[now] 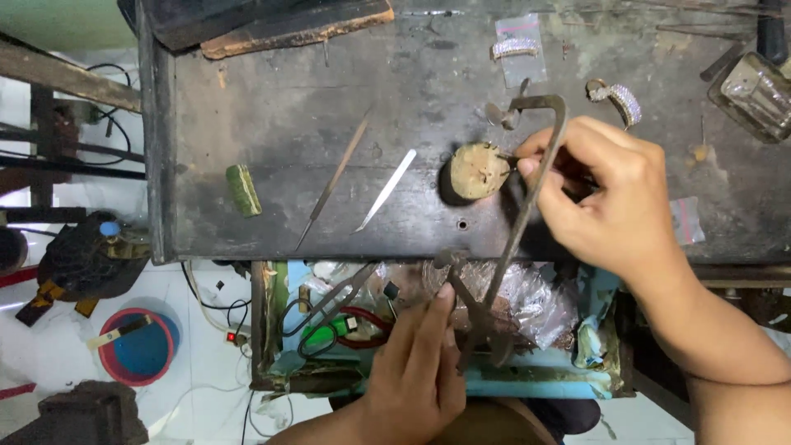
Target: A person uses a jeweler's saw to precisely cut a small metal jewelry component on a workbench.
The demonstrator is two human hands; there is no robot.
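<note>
My left hand grips the lower end of a metal saw frame. The frame rises from the open drawer up over the dark workbench. With thumb and fingertips, my right hand pinches a small metal piece against the edge of a round tan block on the bench. The frame's upper arm runs just in front of that hand. The piece is too small to make out further.
Two thin metal tools and a green block lie left of the round block. Stone-set rings and a glass jar sit at the back right. The drawer holds pliers and plastic bags. A bucket stands on the floor.
</note>
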